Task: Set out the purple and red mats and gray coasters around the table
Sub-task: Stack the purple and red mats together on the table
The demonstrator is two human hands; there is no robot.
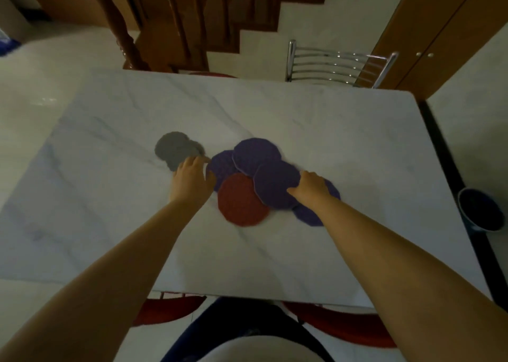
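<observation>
your two hands were at the group of mats in the middle of the frame, on the white marble surface (330,130). the gray coasters (173,148) lay left of centre, overlapping each other in a small pile. just right of them four purple mats (255,152) overlapped in a loose fan, and the red mat (240,202) lay at the lower side of the group, partly under one of them. your left hand (192,180) reached with nearly straight fingers to the lower right edge of the gray coasters and touched it; it had hold of nothing. your right hand (312,188) rested on the purple mats at the right side of the group, with the thumb flat on the top one. its fingers were bent down and blurred, so i cannot tell if they gripped a mat or only pressed it. a metal chair (338,64) stood behind the far edge, in the upper right of the frame.
</observation>
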